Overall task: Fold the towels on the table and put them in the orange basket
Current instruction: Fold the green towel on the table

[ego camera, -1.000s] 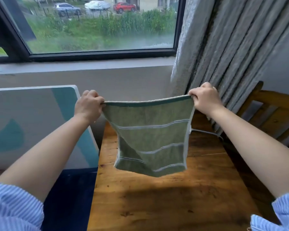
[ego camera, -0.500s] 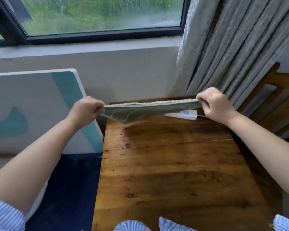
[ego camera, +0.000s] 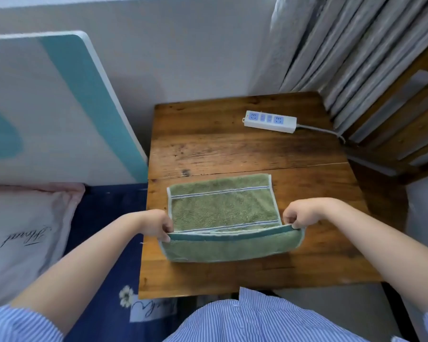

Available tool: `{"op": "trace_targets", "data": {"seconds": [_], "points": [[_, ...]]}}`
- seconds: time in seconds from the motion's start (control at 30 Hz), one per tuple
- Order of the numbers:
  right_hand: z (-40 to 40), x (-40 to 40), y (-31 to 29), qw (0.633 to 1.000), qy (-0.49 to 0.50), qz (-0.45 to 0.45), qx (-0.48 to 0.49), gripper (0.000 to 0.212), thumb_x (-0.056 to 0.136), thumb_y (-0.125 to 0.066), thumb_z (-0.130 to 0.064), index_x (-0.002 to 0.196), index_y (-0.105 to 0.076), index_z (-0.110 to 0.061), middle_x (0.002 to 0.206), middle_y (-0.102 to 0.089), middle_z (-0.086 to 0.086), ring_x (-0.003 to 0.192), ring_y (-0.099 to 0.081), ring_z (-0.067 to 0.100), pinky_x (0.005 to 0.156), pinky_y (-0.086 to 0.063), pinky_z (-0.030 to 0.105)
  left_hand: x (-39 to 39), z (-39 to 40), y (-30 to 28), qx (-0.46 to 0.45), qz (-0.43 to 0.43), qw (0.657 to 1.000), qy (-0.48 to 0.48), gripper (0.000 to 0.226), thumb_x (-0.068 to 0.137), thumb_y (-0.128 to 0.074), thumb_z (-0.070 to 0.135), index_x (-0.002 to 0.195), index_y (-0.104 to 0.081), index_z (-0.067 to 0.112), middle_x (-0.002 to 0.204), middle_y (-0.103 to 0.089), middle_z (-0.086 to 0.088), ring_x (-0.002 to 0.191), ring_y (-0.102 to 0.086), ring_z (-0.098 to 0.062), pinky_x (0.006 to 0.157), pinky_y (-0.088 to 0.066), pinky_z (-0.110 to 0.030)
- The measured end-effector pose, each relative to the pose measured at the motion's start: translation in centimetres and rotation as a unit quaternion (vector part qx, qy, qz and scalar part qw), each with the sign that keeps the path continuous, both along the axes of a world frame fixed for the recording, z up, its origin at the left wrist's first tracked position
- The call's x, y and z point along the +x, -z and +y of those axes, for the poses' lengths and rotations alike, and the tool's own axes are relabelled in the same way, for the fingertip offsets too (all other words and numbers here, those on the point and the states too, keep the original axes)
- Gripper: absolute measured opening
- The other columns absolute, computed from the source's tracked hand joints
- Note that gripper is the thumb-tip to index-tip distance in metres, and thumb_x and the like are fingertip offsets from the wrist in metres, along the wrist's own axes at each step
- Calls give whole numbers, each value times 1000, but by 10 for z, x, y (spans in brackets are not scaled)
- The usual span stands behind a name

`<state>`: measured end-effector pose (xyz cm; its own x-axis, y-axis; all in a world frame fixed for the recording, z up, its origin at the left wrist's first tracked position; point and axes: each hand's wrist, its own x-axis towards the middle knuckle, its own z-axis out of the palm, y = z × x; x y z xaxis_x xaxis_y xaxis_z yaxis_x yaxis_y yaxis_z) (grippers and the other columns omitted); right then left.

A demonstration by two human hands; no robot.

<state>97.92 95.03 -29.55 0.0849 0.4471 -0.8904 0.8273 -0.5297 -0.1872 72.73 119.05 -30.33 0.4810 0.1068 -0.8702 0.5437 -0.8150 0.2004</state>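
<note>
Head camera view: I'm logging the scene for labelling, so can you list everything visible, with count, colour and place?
Green terry towel: one, green with pale stripes, lying on the table, near edge lifted.
Wooden table: one, brown, centre.
White power strip: one, white with blue sockets, far right part of the table, grey cable trailing right.
White and teal board: one, leaning against the wall, left.
Grey curtain: one, upper right.
Wooden chair: one, brown, far right.
Pale pillow: one, black script, lower left.
Navy sheet: one, beside the table.
Left hand: fingers pinch the towel's left corner.
Right hand: fingers pinch the right corner.
</note>
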Motion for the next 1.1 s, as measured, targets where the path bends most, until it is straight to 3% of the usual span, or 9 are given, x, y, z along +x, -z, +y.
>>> {"op": "trace_targets", "data": {"seconds": [0.07,0.17,0.3,0.4,0.57,0.73,0.9,1.1], "points": [[4,3,9,998,33,-27,56,17,91,-48,-8,100,-61,-14,105,-58,5,91,-50,16,77,-40,24,3,2,9,23,-13,999,-19,27,92,-56,22,114,-63,8,103,-61,-4,87,-49,-14,72,-38,-21],[18,13,18,975,123,-80,165,21,91,-47,-7,104,-63,-10,113,-63,9,97,-55,21,79,-41,25,12,16,19,57,-58,993,-87,20,92,-55,21,104,-65,9,92,-56,-2,84,-49,-16,61,-36,-21],[49,33,27,954,140,-129,233,25,92,-41,-6,103,-63,-10,111,-64,12,101,-58,28,79,-45,33,31,38,30,99,-89,981,-139,8,93,-53,19,88,-55,14,87,-54,-2,84,-49,-18,70,-37,-26],[69,43,39,947,149,-157,237,27,92,-40,-5,109,-61,-10,113,-63,11,101,-57,29,83,-50,38,44,49,37,141,-89,974,-155,14,94,-50,21,96,-60,12,84,-54,0,84,-50,-19,68,-37,-27],[89,53,67,946,173,-182,204,28,89,-42,-1,111,-59,-11,113,-60,10,95,-54,26,68,-40,31,66,59,57,218,-81,968,-94,23,97,-41,20,110,-59,14,110,-62,-6,101,-59,-25,76,-49,-34],[97,59,90,943,174,-203,200,31,86,-46,1,113,-57,-9,115,-58,11,111,-49,28,82,-45,35,82,66,84,252,-81,958,-108,24,96,-37,15,110,-56,14,115,-60,-7,103,-58,-27,76,-48,-35],[99,60,107,933,176,-213,231,33,84,-44,5,114,-56,-6,116,-58,12,112,-47,28,87,-42,35,86,65,99,285,-70,953,-76,27,96,-36,15,120,-49,13,120,-58,-9,109,-55,-27,82,-47,-36],[98,56,116,924,197,-232,230,35,88,-46,1,122,-47,-4,124,-51,14,116,-43,29,90,-39,35,87,64,106,291,-25,948,-122,26,97,-34,17,120,-44,12,120,-57,-12,110,-53,-30,82,-45,-37]]}}
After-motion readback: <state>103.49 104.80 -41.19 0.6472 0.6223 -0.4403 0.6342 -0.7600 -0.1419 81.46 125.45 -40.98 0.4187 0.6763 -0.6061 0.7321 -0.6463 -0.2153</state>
